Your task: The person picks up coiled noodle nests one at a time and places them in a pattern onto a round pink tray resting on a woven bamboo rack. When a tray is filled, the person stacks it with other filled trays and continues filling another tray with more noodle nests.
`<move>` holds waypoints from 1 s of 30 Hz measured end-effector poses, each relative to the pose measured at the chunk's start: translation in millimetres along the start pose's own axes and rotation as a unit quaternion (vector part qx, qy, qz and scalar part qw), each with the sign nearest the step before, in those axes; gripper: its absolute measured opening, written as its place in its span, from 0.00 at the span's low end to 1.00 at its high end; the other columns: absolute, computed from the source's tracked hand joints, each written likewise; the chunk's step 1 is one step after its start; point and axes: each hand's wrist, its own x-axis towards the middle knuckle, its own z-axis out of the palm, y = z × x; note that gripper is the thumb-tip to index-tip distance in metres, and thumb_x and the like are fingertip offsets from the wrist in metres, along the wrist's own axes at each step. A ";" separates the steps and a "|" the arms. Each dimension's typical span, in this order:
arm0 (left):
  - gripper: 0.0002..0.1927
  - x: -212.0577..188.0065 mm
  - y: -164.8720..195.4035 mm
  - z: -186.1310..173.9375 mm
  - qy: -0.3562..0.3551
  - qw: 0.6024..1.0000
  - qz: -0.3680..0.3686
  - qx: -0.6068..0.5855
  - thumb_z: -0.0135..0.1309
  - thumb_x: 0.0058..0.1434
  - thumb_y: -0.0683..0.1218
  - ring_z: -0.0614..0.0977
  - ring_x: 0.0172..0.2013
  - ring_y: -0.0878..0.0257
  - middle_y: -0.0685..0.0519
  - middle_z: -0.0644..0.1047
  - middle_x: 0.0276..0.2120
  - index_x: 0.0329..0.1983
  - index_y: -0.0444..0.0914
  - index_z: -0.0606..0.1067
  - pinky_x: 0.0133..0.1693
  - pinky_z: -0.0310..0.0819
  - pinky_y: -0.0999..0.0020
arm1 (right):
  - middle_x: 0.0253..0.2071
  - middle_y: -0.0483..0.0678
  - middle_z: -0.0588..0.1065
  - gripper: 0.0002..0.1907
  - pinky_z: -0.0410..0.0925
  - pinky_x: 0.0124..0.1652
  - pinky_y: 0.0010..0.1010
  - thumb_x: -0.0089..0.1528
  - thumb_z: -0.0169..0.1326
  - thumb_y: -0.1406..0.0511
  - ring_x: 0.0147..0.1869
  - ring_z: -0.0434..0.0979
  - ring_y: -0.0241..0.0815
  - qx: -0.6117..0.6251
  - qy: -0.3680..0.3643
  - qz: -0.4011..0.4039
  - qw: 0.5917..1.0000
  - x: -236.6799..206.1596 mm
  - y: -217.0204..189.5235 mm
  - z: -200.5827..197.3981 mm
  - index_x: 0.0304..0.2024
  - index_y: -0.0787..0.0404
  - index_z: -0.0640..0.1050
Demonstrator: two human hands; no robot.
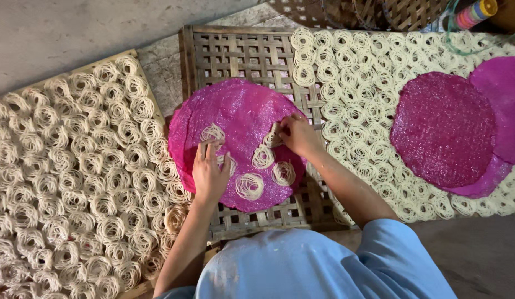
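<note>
While the glittery pink disc (241, 119) lies flat on a woven bamboo rack (235, 55), the right hand (299, 134) pinches a pale noodle coil (273, 135) on it. Left hand (209, 173) rests flat, fingers spread, gripping nothing, touching another coil (213, 133). Trays of stringy coils (74, 177) sit on both sides, with more pink discs (443, 127) on the right.

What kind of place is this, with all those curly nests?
Probably a small handmade noodle workshop. Woven bamboo drying racks are covered with pale coiled noodle nests, and the left hand and right hand rest on a round pink sheet holding a few nests.
</note>
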 end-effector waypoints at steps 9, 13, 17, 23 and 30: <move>0.16 -0.3 1.6 -5.5 0.028 0.999 0.023 -0.034 0.60 0.60 0.40 0.80 0.49 0.47 0.43 0.75 0.49 0.52 0.35 0.75 0.50 0.78 0.56 | 0.39 0.46 0.78 0.06 0.78 0.51 0.33 0.61 0.58 0.70 0.49 0.81 0.40 0.562 -0.021 0.279 0.778 -7.7 36.8 23.4 0.32 0.58 0.73; 0.15 0.5 -3.9 0.5 -0.026 0.998 -0.040 -0.035 0.59 0.65 0.41 0.82 0.42 0.52 0.43 0.76 0.50 0.53 0.35 0.74 0.41 0.82 0.63 | 0.38 0.48 0.78 0.04 0.74 0.47 0.31 0.64 0.53 0.71 0.44 0.78 0.41 0.536 0.064 0.358 0.762 3.5 76.1 -3.7 0.36 0.56 0.77; 0.15 -1.5 -7.1 2.2 -0.027 0.998 -0.041 -0.028 0.58 0.64 0.41 0.83 0.40 0.52 0.43 0.76 0.51 0.53 0.35 0.74 0.39 0.83 0.62 | 0.38 0.44 0.77 0.06 0.74 0.46 0.26 0.62 0.55 0.75 0.43 0.77 0.35 0.504 0.109 0.260 0.816 27.9 120.3 -31.6 0.38 0.60 0.76; 0.15 -1.0 5.7 2.2 0.000 0.999 0.030 -0.032 0.59 0.62 0.40 0.82 0.47 0.49 0.42 0.76 0.50 0.52 0.35 0.75 0.44 0.82 0.60 | 0.37 0.46 0.76 0.14 0.68 0.40 0.26 0.62 0.56 0.77 0.39 0.74 0.35 0.459 0.090 0.217 0.857 63.5 132.9 -46.6 0.48 0.60 0.78; 0.15 12.9 31.3 12.4 -0.044 0.996 0.038 -0.062 0.59 0.62 0.42 0.80 0.48 0.46 0.43 0.75 0.49 0.51 0.37 0.75 0.48 0.77 0.54 | 0.44 0.42 0.79 0.13 0.73 0.47 0.27 0.61 0.58 0.74 0.47 0.78 0.36 0.404 -0.016 0.203 0.892 69.7 104.1 -64.2 0.48 0.58 0.79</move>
